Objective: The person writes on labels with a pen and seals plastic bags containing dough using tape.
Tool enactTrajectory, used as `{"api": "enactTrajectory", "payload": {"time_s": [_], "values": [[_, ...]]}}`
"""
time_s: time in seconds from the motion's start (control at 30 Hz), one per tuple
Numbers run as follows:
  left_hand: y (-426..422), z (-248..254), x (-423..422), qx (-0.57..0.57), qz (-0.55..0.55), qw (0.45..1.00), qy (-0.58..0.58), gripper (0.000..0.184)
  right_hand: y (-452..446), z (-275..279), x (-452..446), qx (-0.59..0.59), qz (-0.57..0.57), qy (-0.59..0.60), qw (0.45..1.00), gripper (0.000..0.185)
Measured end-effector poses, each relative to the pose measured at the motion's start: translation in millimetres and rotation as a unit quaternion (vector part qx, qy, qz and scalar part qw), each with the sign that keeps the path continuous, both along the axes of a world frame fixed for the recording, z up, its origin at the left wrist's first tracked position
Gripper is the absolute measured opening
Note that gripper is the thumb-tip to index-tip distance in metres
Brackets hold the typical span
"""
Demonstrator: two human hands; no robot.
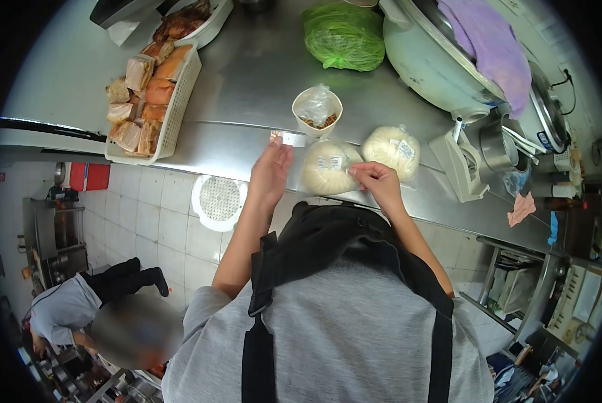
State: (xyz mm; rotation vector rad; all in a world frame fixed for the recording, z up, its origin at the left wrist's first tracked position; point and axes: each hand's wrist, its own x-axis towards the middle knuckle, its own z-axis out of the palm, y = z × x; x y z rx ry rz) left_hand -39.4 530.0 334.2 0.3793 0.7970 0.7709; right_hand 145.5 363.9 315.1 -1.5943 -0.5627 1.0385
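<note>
My left hand (pixel 271 171) is raised at the counter's front edge, its fingertips at one end of a small white label strip (pixel 293 139). My right hand (pixel 377 179) is closed in a pinch at the right side of a round clear bag of pale food (pixel 330 168) that bears a printed label; what the pinch holds is too small to make out. A second such bag (pixel 393 153), also labelled, lies just right of it. Behind them stands a white cup (pixel 317 111) with a crumpled clear bag and brown bits inside.
A white basket of meat blocks (pixel 183 101) stands at the left, a green bag (pixel 345 35) at the back. On the right are a large pot (pixel 435 70), a tape dispenser (pixel 459 161) and a metal container (pixel 499 148). Another person (pixel 72 305) is at lower left.
</note>
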Motion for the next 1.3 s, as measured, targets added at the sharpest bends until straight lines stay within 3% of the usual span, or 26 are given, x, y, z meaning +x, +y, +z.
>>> {"api": "enactTrajectory", "payload": {"time_s": [0.07,0.17,0.27,0.3,0.4,0.6,0.67,0.7,0.8,0.83,0.93,1.2,1.3], "values": [[1,-4,-4,-0.083,-0.031,0.995,-0.051,0.025,2,-8,-1,0.006,0.004,-0.02,1.0,0.019],[-3,-4,-4,-0.115,-0.033,0.991,-0.056,0.02,11,-21,-8,0.057,0.014,-0.107,0.993,0.018],[-5,1,-2,-0.118,-0.044,0.99,-0.057,0.017,17,-11,-3,-0.065,0.008,-0.228,0.972,0.03],[-3,1,-1,-0.113,-0.049,0.99,-0.071,0.017,18,-20,5,-0.085,0.016,-0.183,0.979,0.039],[2,1,-2,-0.101,-0.064,0.987,-0.111,0.016,17,-21,16,-0.033,0.016,0.068,0.997,0.041],[3,8,0,-0.056,-0.095,0.982,-0.155,0.021,17,-8,17,-0.063,0.095,-0.092,0.989,0.04],[-1,13,1,-0.042,-0.12,0.978,-0.163,0.03,18,3,17,-0.023,0.098,-0.063,0.993,0.038],[-3,25,4,-0.012,-0.133,0.98,-0.145,0.036,20,16,16,-0.003,0.102,-0.048,0.994,0.037],[-15,47,10,0.091,-0.179,0.976,-0.083,0.053,27,84,-1,0.088,0.07,-0.198,0.974,0.034],[-17,48,13,0.143,-0.201,0.967,-0.062,0.058,31,105,-6,0.17,0.077,-0.281,0.941,0.033],[-25,64,24,0.23,-0.228,0.945,-0.046,0.064,33,118,-7,0.158,0.159,-0.491,0.842,0.034],[-44,60,42,0.347,-0.206,0.914,0.04,0.052,18,116,1,0.185,0.203,-0.482,0.832,0.015],[-50,63,54,0.362,-0.182,0.914,0.006,0.05,11,115,6,0.191,0.201,-0.464,0.842,0.011]]}}
